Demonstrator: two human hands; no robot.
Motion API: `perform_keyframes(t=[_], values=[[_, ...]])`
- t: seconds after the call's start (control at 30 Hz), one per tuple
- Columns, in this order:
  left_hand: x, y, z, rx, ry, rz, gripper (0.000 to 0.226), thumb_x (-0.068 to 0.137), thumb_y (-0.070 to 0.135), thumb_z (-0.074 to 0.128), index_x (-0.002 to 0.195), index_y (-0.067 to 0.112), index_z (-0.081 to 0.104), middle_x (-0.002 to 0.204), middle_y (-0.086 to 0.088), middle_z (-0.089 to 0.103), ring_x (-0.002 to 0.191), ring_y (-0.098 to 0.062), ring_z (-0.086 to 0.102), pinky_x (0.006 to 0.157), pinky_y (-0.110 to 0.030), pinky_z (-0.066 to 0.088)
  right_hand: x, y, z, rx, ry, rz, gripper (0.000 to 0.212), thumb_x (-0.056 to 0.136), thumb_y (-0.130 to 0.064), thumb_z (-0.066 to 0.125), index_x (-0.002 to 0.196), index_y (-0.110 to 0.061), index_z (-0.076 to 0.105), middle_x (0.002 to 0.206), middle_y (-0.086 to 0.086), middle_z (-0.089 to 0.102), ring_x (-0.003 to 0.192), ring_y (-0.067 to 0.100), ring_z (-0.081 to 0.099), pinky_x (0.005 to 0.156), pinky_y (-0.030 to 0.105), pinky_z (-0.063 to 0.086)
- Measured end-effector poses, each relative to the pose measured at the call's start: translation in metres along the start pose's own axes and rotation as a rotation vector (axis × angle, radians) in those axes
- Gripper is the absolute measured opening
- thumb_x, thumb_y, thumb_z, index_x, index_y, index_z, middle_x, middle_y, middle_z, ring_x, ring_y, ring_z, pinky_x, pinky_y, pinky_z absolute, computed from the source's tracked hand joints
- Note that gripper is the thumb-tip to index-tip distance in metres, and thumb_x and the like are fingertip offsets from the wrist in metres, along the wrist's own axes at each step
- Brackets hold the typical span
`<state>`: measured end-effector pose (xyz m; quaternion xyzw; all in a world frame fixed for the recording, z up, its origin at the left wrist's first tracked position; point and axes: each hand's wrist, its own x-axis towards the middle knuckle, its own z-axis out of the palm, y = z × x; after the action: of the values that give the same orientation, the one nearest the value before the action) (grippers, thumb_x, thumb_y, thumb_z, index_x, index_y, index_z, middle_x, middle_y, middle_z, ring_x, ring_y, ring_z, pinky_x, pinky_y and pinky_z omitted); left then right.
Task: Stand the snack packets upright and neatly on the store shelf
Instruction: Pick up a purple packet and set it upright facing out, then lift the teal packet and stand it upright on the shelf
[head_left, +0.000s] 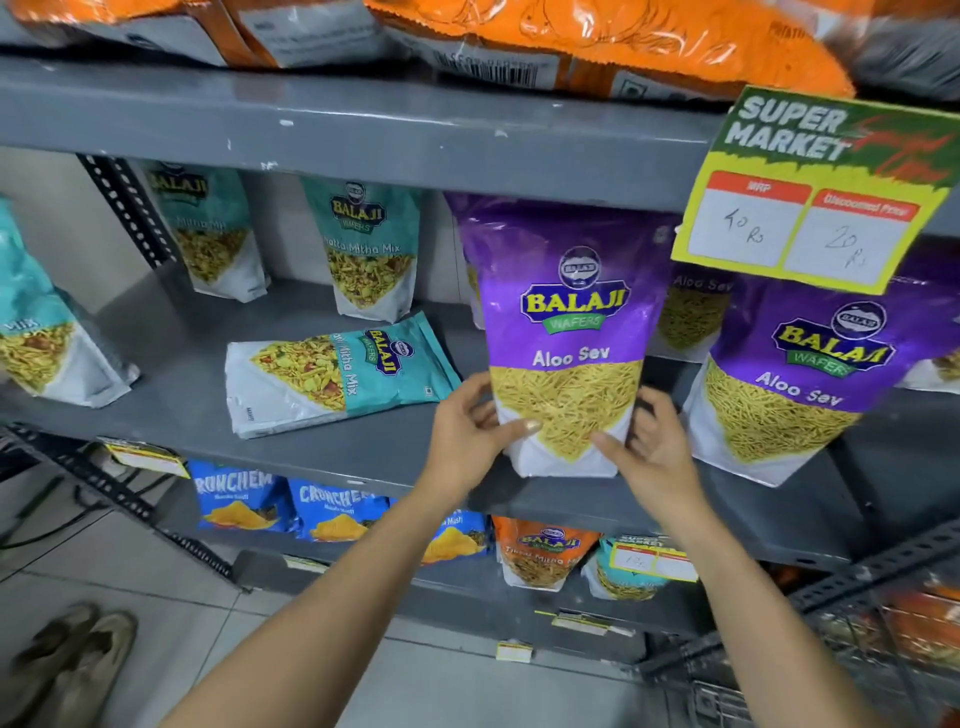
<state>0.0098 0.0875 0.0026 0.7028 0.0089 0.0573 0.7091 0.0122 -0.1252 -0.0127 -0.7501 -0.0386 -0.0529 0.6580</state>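
A purple Aloo Sev packet (563, 312) stands upright near the front of the grey middle shelf (363, 447). My left hand (470, 431) grips its lower left edge and my right hand (652, 447) grips its lower right edge, thumbs on the front. A second purple Aloo Sev packet (800, 379) stands upright to the right, with more purple ones behind. A teal Khatta Mitha Mix packet (332, 371) lies flat on its back to the left. Two teal packets (371, 249) (208, 228) stand upright at the back, and another teal packet (47, 332) leans at the far left.
A yellow and green price sign (815, 192) hangs from the upper shelf edge at right. Orange packets (597, 41) lie on the top shelf. Blue Crunchem packets (291, 506) and an orange packet (540, 551) stand on the lower shelf. A pair of shoes (67, 660) sits on the tiled floor at bottom left.
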Motion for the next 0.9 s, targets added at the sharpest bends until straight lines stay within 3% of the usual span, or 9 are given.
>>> perform_keyframes(t=[0.13,0.23,0.37,0.47,0.57,0.67,0.77,0.83,0.9], values=[[0.024,-0.019,0.006,0.070,-0.067,0.027,0.049,0.071,-0.007,0.079,0.114,0.007,0.060,0.104,0.000,0.071,0.090,0.003,0.070,0.080,-0.016,0.055,0.019,0.021,-0.002,-0.069,-0.004,0.036,0.055,0.083,0.007,0.068,0.122,-0.017,0.038,0.108,-0.007,0.066,0.095,-0.009,0.065,0.089,0.013,0.048],[0.027,-0.025,0.008,0.064,-0.112,0.033,0.050,0.073,-0.005,0.079,0.117,0.008,0.060,0.109,-0.003,0.070,0.095,0.002,0.069,0.085,-0.017,0.054,0.016,0.032,0.001,-0.061,0.050,0.057,0.055,0.083,0.007,0.068,0.125,-0.015,0.039,0.109,-0.002,0.066,0.104,0.007,0.064,0.090,0.015,0.048],[0.027,-0.020,-0.014,0.113,-0.130,0.041,0.054,0.076,0.005,0.080,0.125,0.010,0.059,0.120,-0.001,0.067,0.104,0.005,0.063,0.094,-0.013,0.049,-0.005,0.030,0.020,-0.067,0.327,-0.051,0.071,0.076,0.004,0.077,0.125,-0.037,0.046,0.130,0.009,0.055,0.120,0.014,0.055,0.103,0.032,0.046],[0.037,-0.017,-0.074,0.342,0.052,0.116,0.036,0.080,0.021,0.078,0.114,0.024,0.066,0.117,0.003,0.069,0.110,-0.011,0.064,0.099,-0.029,0.050,-0.032,0.023,0.054,-0.061,0.591,-0.177,0.051,0.079,0.001,0.075,0.120,-0.018,0.053,0.118,0.008,0.057,0.105,0.020,0.058,0.090,0.039,0.051],[0.056,-0.007,-0.164,0.526,0.235,0.161,0.020,0.084,0.016,0.071,0.103,0.017,0.071,0.102,-0.005,0.072,0.099,-0.029,0.069,0.090,-0.039,0.055,-0.046,0.010,0.110,-0.073,0.502,-0.231,0.023,0.082,-0.004,0.066,0.102,-0.013,0.059,0.102,0.010,0.064,0.091,0.020,0.063,0.082,0.034,0.050],[0.089,0.005,-0.250,0.827,0.299,0.038,0.030,0.083,0.021,0.065,0.107,0.003,0.070,0.108,-0.019,0.073,0.101,-0.036,0.069,0.088,-0.041,0.053,-0.033,0.003,0.181,-0.043,0.274,0.033,0.021,0.082,-0.002,0.070,0.099,-0.014,0.065,0.103,0.011,0.070,0.086,0.007,0.065,0.079,0.023,0.050],[0.120,0.010,-0.300,1.010,0.261,-0.273,0.057,0.087,0.042,0.066,0.126,0.003,0.053,0.119,-0.019,0.067,0.113,-0.039,0.062,0.087,-0.042,0.048,-0.002,-0.011,0.243,0.300,0.015,0.599,0.042,0.083,-0.005,0.072,0.123,0.000,0.059,0.124,0.019,0.065,0.120,0.027,0.062,0.097,0.032,0.052],[0.135,0.014,-0.313,0.883,0.096,-0.386,0.066,0.078,0.052,0.071,0.124,0.006,0.057,0.115,-0.012,0.069,0.110,-0.029,0.065,0.084,-0.035,0.048,0.022,-0.022,0.270,0.579,-0.045,0.801,0.051,0.089,-0.009,0.067,0.135,0.005,0.050,0.142,0.023,0.052,0.136,0.033,0.047,0.107,0.038,0.045],[0.139,0.020,-0.317,0.663,-0.102,-0.544,0.056,0.066,0.058,0.074,0.101,0.013,0.066,0.079,0.002,0.073,0.075,-0.013,0.070,0.073,-0.028,0.051,0.044,-0.032,0.290,0.682,0.045,0.844,0.054,0.089,-0.016,0.068,0.137,-0.002,0.049,0.144,0.021,0.050,0.136,0.031,0.046,0.110,0.038,0.039]])
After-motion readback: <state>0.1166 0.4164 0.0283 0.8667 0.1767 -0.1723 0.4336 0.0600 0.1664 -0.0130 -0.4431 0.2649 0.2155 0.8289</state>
